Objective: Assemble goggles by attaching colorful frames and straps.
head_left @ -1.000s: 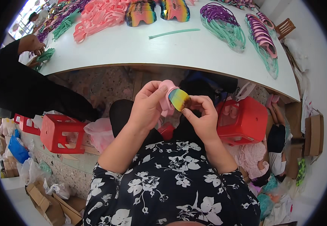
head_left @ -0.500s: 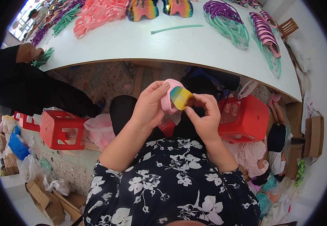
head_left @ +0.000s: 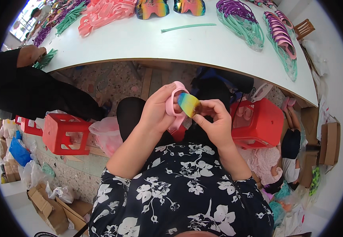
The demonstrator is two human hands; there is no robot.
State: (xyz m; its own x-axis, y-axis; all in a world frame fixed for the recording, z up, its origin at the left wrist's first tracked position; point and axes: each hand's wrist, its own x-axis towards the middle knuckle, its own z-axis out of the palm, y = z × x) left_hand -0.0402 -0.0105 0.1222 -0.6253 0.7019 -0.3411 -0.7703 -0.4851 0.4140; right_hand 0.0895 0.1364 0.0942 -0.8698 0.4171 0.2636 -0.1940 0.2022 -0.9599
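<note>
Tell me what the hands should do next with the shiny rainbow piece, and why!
Perhaps the right hand should line up the rainbow lens with the pink frame. The left hand holds the frame, the right pinches one end of the lens, and its other end overlaps the frame's opening in this view.

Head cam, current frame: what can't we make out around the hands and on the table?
All in the head view:
Rainbow lens: right end hidden by the fingers of the right hand.
Pink frame: left side partly covered by the left hand.
Lens-to-frame contact: overlap from this single angle; touching or apart, can't tell.
Two more lenses on the white table: tops cut off by the upper edge.
</note>
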